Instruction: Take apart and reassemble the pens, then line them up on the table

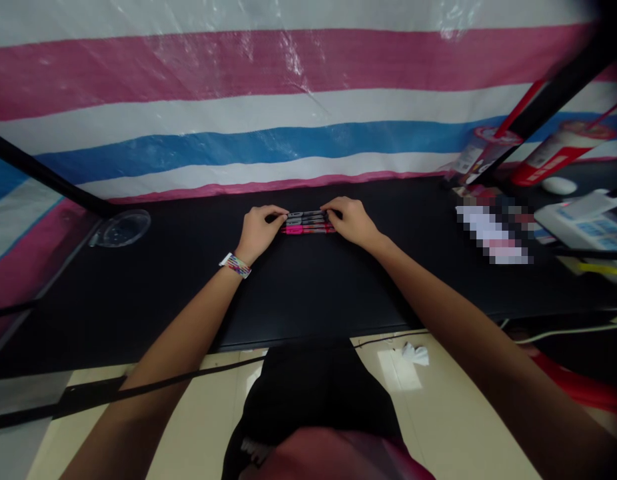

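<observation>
Several pens lie side by side in a small row on the black tabletop, straight ahead of me. The nearer ones are a pink pen (294, 229) and a red one beside it, and the farther ones are grey and black pens (306, 217). My left hand (261, 230) pinches the left end of the farthest black pen (304, 213) between thumb and forefinger. At that pen's right end, my right hand (351, 220) has its thumb and fingers closed in the same way. A patterned woven band (235, 265) is round my left wrist.
A clear round plastic lid (122, 228) lies on the tabletop (308, 293) at the left. Two drink cups with straws, one clear (481, 157) and one red (553, 157), stand back right, near a white mouse (559, 186) and a box (586, 223). Striped sheeting (238, 60) hangs behind.
</observation>
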`<state>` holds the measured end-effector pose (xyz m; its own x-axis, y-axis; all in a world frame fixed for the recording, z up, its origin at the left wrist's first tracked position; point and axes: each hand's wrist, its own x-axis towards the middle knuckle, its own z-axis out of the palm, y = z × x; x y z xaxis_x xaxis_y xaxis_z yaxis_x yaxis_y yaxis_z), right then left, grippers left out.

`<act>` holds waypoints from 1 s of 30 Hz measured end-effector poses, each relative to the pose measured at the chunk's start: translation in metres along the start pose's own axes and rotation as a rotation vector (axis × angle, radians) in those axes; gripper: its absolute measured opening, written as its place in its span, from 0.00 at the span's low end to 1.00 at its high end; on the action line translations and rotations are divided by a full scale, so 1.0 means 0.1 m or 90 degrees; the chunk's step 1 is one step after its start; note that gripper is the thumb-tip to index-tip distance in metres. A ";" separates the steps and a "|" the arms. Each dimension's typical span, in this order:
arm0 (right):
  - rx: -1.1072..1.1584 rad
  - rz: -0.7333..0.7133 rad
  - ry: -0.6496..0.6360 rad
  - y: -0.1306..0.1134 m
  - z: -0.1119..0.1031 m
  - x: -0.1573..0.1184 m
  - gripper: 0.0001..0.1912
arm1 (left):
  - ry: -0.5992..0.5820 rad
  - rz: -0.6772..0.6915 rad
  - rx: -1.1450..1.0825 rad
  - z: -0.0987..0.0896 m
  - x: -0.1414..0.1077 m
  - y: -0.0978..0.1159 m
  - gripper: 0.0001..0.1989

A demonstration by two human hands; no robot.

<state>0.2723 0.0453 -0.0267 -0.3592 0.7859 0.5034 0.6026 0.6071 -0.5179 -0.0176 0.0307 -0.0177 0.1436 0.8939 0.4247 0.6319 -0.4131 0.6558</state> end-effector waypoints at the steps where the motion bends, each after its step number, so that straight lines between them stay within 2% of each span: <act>1: -0.002 -0.003 0.001 0.00 0.00 0.00 0.18 | 0.003 0.008 0.021 0.00 0.00 0.00 0.08; 4: -0.002 -0.010 0.003 0.00 0.00 -0.01 0.18 | 0.007 0.017 0.071 0.01 0.00 -0.02 0.09; 9: -0.005 0.000 0.009 -0.02 0.01 -0.03 0.20 | -0.005 0.019 0.078 0.02 0.00 -0.03 0.10; 13: 0.008 0.019 0.074 -0.02 0.03 -0.02 0.22 | 0.036 0.018 0.049 0.04 0.00 -0.09 0.10; 17: 0.105 0.123 0.157 0.01 0.10 0.01 0.21 | 0.094 -0.032 -0.081 0.13 0.01 -0.17 0.14; 21: 0.267 0.234 0.169 0.00 0.20 0.03 0.23 | 0.092 -0.071 -0.261 0.27 -0.02 -0.14 0.22; 26: 0.400 0.262 0.161 -0.11 0.27 0.01 0.25 | 0.056 -0.082 -0.378 0.38 -0.10 0.02 0.25; 30: 0.431 0.255 0.137 -0.17 0.28 0.01 0.26 | 0.019 -0.078 -0.385 0.36 -0.12 0.12 0.19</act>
<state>0.2422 0.0393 -0.0366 -0.0207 0.9606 0.2772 0.0707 0.2779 -0.9580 0.0158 0.0210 -0.0376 0.0698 0.9394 0.3358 0.0976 -0.3414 0.9348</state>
